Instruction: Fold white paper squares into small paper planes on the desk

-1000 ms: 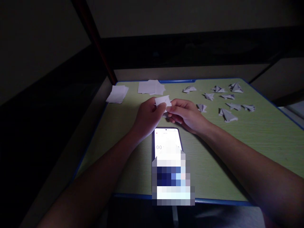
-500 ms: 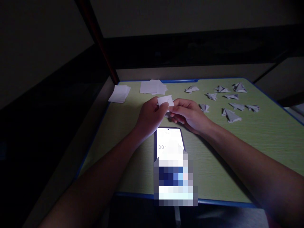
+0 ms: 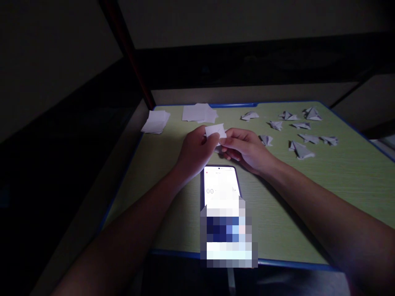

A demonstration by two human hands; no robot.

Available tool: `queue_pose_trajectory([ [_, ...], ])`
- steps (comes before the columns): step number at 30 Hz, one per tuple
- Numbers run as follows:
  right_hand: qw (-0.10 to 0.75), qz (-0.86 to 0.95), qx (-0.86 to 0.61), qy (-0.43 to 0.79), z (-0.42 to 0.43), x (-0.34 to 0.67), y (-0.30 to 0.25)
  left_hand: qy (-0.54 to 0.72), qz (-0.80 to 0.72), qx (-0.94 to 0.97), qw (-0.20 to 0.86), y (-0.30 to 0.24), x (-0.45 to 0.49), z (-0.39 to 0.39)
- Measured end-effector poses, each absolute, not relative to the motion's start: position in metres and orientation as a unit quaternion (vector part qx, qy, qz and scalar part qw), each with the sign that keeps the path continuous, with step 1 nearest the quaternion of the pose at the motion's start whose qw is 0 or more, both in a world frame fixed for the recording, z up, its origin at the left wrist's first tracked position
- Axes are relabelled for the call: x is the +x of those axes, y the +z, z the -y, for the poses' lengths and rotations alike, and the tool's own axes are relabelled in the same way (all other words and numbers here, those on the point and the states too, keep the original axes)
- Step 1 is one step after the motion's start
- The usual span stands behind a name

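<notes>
A small white piece of folded paper [image 3: 215, 130] is held up between both hands, above the table and just beyond a lit phone [image 3: 220, 179]. My left hand [image 3: 197, 146] grips it from the left, thumb lying across its face. From the right, my right hand [image 3: 243, 146] pinches its edge between thumb and forefinger, the other fingers curled beneath. The fingers behind the paper are partly hidden.
Several folded paper figures [image 3: 300, 150] lie on the right of the green table [image 3: 348, 197]. A stack of white sheets [image 3: 154, 122] is at the far left, with another paper pile [image 3: 195, 112] near the back edge. The phone's lower part is pixelated.
Both hands keep the same grip on the paper, with hardly any movement. The whole view has shifted very slightly.
</notes>
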State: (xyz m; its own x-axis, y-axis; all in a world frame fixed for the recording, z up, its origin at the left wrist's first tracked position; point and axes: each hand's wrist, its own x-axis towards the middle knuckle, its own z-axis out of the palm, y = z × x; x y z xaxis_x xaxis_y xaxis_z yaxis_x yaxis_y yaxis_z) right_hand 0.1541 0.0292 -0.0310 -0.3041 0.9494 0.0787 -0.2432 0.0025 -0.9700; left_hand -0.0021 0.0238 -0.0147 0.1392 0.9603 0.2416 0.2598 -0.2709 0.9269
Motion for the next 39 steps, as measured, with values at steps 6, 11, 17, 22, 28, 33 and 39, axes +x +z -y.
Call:
queue_pose_trajectory([
  [6, 0.477, 0.526, -0.338, 0.618, -0.0296, 0.1542, -0.0314, 0.462, -0.466, 0.648, 0.387, -0.0163, -0.0020, -0.0243],
  [11, 0.479, 0.529, -0.335, 0.614, -0.0303, 0.1543, -0.0325, 0.462, -0.462, 0.649, 0.389, -0.0171, -0.0026, -0.0255],
  [17, 0.473, 0.532, -0.343, 0.613, -0.0299, 0.1543, -0.0311, 0.462, -0.462, 0.649, 0.390, -0.0170, -0.0026, -0.0257],
  [22, 0.475, 0.525, -0.348, 0.615, -0.0296, 0.1538, -0.0306, 0.465, -0.461, 0.650, 0.385, -0.0179, -0.0027, -0.0257],
  [28, 0.477, 0.527, -0.349, 0.610, -0.0301, 0.1538, -0.0316, 0.468, -0.455, 0.648, 0.392, -0.0175, -0.0025, -0.0254],
  [33, 0.472, 0.536, -0.348, 0.607, -0.0308, 0.1554, -0.0330, 0.466, -0.454, 0.652, 0.388, -0.0193, -0.0033, -0.0260],
  [39, 0.476, 0.532, -0.346, 0.609, -0.0312, 0.1551, -0.0331, 0.467, -0.459, 0.650, 0.386, -0.0186, -0.0029, -0.0254],
])
